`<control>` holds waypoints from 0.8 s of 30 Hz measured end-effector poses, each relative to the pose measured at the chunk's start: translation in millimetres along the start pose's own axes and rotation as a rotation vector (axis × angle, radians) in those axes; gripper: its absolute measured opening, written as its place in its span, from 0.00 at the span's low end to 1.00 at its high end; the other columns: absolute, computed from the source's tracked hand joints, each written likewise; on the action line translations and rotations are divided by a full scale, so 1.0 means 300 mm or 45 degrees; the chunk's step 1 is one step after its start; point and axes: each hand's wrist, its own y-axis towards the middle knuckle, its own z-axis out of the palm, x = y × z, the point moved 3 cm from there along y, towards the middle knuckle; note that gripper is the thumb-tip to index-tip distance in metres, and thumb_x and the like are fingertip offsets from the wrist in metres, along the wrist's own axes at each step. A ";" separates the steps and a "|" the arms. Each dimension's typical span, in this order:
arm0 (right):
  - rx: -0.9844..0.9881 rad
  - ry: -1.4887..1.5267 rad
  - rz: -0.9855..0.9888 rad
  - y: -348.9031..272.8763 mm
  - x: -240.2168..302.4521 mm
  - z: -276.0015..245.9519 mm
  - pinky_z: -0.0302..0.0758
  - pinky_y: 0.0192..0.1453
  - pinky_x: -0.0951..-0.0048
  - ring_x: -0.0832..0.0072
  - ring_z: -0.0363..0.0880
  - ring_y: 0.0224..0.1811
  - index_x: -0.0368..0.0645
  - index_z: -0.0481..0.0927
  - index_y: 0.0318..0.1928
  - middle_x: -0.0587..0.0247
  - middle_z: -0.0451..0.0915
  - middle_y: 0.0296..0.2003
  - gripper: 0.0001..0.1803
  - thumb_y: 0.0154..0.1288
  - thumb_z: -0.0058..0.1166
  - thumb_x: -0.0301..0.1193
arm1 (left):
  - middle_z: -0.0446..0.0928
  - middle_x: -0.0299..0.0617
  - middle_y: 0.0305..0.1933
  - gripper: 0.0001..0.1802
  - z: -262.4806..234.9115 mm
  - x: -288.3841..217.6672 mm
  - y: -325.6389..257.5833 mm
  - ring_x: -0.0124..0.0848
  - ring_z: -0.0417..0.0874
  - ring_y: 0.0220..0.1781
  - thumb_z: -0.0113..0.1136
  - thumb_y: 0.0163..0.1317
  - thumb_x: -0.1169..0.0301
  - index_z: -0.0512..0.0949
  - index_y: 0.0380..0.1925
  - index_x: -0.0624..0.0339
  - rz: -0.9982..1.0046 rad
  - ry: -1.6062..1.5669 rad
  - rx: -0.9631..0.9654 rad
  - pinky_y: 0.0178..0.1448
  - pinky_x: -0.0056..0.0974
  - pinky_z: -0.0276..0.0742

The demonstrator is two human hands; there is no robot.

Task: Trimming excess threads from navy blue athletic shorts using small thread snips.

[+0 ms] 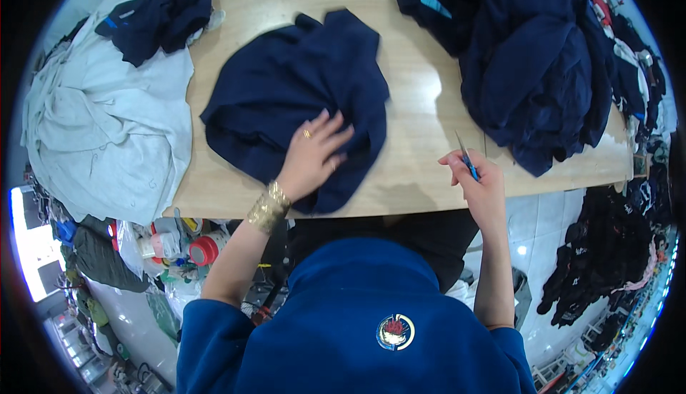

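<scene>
A crumpled navy blue garment (286,86) lies on the pale wooden table in front of me. My left hand (314,154) rests on its near right part, fingers spread, with rings and a wide gold bracelet on the wrist. To the right, my right hand (480,179) is closed around small blue-handled thread snips (468,161), whose pointed metal tip faces away from me. The snips are apart from the garment, over the table near its front edge. The garment's outline is slightly blurred.
A large pile of navy garments (532,72) covers the table's right side. Pale grey cloth (107,129) hangs over the left side, with a dark navy piece (164,18) on top. Below left stands a red-lidded container (205,249); dark clothes (604,251) are heaped below right.
</scene>
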 end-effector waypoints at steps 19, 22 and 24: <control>-0.521 -0.087 -0.281 0.279 0.212 -0.145 0.63 0.26 0.79 0.84 0.66 0.19 0.36 0.79 0.30 0.68 0.70 0.15 0.13 0.60 0.59 0.36 | 0.77 0.42 0.51 0.24 -0.569 0.159 -0.061 0.30 0.77 0.52 0.42 0.55 0.84 0.75 0.51 0.63 -0.397 -0.995 -0.502 0.57 0.30 0.70; -0.474 -0.130 -0.390 0.349 0.128 -0.072 0.68 0.29 0.79 0.81 0.74 0.22 0.37 0.79 0.36 0.61 0.76 0.18 0.12 0.62 0.55 0.34 | 0.76 0.46 0.52 0.27 -0.476 0.333 -0.106 0.40 0.76 0.54 0.47 0.53 0.84 0.71 0.56 0.59 -0.587 -0.113 -0.458 0.59 0.37 0.69; -0.427 -0.289 -0.320 0.303 0.098 -0.039 0.69 0.30 0.77 0.79 0.75 0.22 0.36 0.79 0.36 0.59 0.76 0.19 0.11 0.63 0.54 0.34 | 0.76 0.48 0.50 0.25 -0.432 0.346 -0.155 0.45 0.75 0.53 0.51 0.54 0.82 0.71 0.55 0.57 -0.648 0.116 -0.505 0.60 0.41 0.68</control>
